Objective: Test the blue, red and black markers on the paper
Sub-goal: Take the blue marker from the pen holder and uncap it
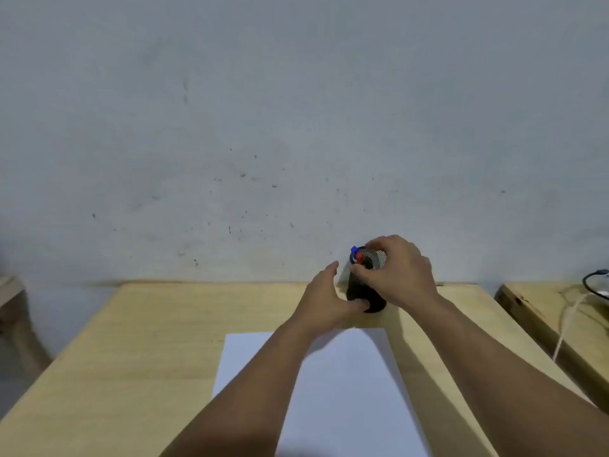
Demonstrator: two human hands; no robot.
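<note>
- paper (346,390) lying blank near table (131,341) front edge; no test marks yet, all three colours left.
- left hand (324,296) fingers straight, steadying mesh holder (365,291).
- blue marker (354,249), red marker (360,257) standing in holder; black unseen.
- right hand (395,272) fingers curled at holder top, grip unclear.

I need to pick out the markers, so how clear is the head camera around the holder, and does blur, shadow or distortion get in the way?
Head view: soft overall, even lighting, no glare. The mesh pen holder is dark and blurred; only a blue cap and a red cap show; the right hand covers the rest. The table edges splay from the wide-angle lens. The forearms shade the paper.
</note>
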